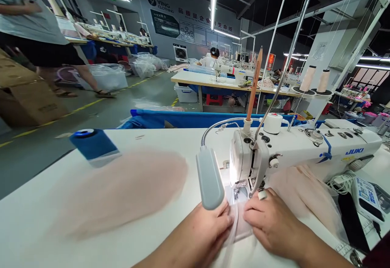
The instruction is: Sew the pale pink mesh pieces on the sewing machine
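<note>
Across the foreground, a white tabletop (160,138); at lower centre, sheer pale-pink fabric (243,227) before a white JUKI sewing machine (304,146), touched by bare left hand (211,223) and right hand (272,221); cannot tell if pinched.

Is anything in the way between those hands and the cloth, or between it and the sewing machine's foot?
Nothing visible. The left hand and right hand both touch the cloth, which runs up to the presser foot. The grey lamp hides part of the left hand from view, but seems clear of the cloth.
</note>
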### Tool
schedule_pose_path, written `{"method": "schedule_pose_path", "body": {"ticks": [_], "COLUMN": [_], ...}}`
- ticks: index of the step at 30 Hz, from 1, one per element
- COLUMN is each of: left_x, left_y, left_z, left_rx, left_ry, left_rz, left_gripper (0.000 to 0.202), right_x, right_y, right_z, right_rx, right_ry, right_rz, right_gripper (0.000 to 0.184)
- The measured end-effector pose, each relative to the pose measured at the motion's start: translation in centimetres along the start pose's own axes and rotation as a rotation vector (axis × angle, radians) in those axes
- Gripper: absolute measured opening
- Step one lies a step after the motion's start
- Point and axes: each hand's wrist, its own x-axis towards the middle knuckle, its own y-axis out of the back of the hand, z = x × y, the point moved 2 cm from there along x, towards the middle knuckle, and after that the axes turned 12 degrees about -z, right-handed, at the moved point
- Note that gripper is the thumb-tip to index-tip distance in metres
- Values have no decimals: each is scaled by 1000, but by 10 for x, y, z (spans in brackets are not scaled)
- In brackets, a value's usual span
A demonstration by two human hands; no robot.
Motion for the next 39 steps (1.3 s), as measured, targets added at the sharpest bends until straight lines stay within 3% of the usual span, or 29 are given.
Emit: {"method": "schedule_pose_path", "body": {"ticks": [5,10,17,20,25,31,34,37,39], "left_x": [-2,-4,-10,-8,-4,-3,-3,-8,-11], "left_y": [-3,-7,-26,-21,-9,-8,-4,4,10], "left_z": [5,0,-10,-7,1,-2,-2,-1,1], "left_rx": [5,35,-39,7,33,42,29,-30,-87], "left_ry": [13,18,12,2,8,18,54,125,199], "left_rz": [18,46,78,94,19,28,-23,-90,-146], "left_gripper": [31,28,29,31,26,25,25,23,22], "right_x": [-1,-2,-3,-4,-2,0,-3,-8,-11], "right_y": [2,4,4,6,5,1,1,3,3], "right_z": [0,-3,-4,-5,-6,-4,-1,-1,-1], "right_rx": [-33,-49,0,5,0,-2,33,116,160], "right_ry": [-52,-41,14,5,0,-7,-6,84,156], "right_rz": [2,33,-22,-30,-26,-1,19,42,45], "right_gripper": [20,8,25,27,26,23,18,37,39]}}
